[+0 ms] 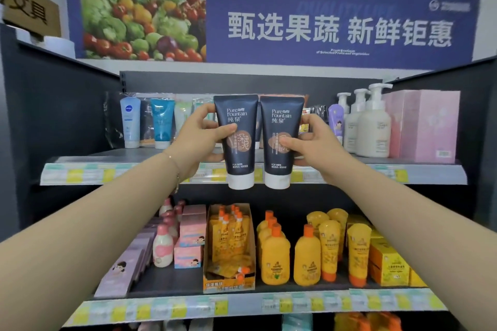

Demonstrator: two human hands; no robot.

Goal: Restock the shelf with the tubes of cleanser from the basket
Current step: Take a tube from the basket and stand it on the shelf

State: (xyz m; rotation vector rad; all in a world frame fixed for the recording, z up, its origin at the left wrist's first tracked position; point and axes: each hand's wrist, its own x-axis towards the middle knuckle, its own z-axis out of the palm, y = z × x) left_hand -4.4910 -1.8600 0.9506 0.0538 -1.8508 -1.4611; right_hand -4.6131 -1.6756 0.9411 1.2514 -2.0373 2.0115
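Two dark navy cleanser tubes with white caps hang cap-down in front of the top shelf (107, 166). My left hand (199, 140) grips the left tube (238, 140) from its left side, thumb across the front. The right tube (281, 142) is gripped from its right side by my right hand (317, 148). Both tubes are upright, side by side and almost touching, their caps level with the shelf's front price strip. The basket is out of view.
On the top shelf stand other tubes (130, 122) at the left, white pump bottles (372, 126) and a pink box (425, 126) at the right. The shelf below (242, 303) carries pink bottles, an orange pouch carton (228, 247) and yellow bottles (306, 258).
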